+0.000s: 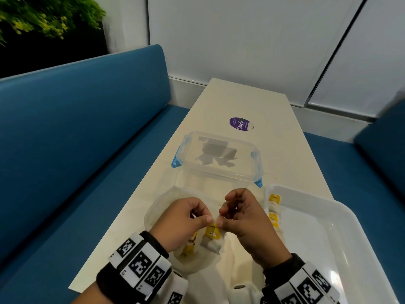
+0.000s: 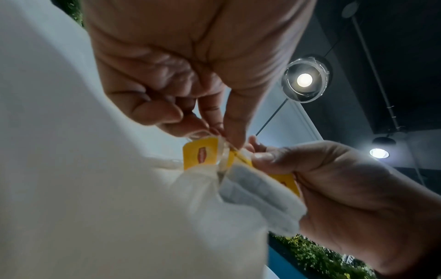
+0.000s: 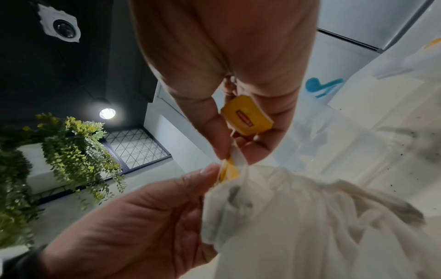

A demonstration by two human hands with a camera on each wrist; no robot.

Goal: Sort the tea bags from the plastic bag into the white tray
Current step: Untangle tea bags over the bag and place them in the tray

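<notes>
Wrists: we wear black bands with black-and-white square marker blocks (image 1: 140, 263) on both, nearest the head camera, over the near edge of the tabletop.
Left hand: our left hand (image 1: 184, 220) has its fingers curled, thumb and forefinger pinching the top of the tea-bag bundle; the wrist view shows a thin strip of clear film caught at the thumb tip.
Right hand: our right hand (image 1: 245, 218) meets the left, thumb tip to thumb tip, fingers curled and pinching the same bundle; its wrist view shows a yellow paper tag with a red logo (image 3: 247, 118) held between its fingers.
Tea bags in hand: white paper tea bags with yellow tags (image 1: 211, 239) hang just below the two thumbs, over the crumpled clear plastic bag (image 1: 157, 207) that lies at the near left part of the tabletop.
White tray: the white rectangular plastic tray (image 1: 341, 227) sits at the near right corner, overhanging the right edge; a row of tea bags with yellow tags (image 1: 274, 211) lies along its left wall.
Clear box: a clear rectangular plastic container with blue clips (image 1: 219, 156) stands mid-table, beyond the hands.
Sticker: a purple round sticker (image 1: 240, 123) lies beyond the box.
Table: the cream narrow tabletop (image 1: 245, 99) runs between blue upholstered benches (image 1: 76, 128).
</notes>
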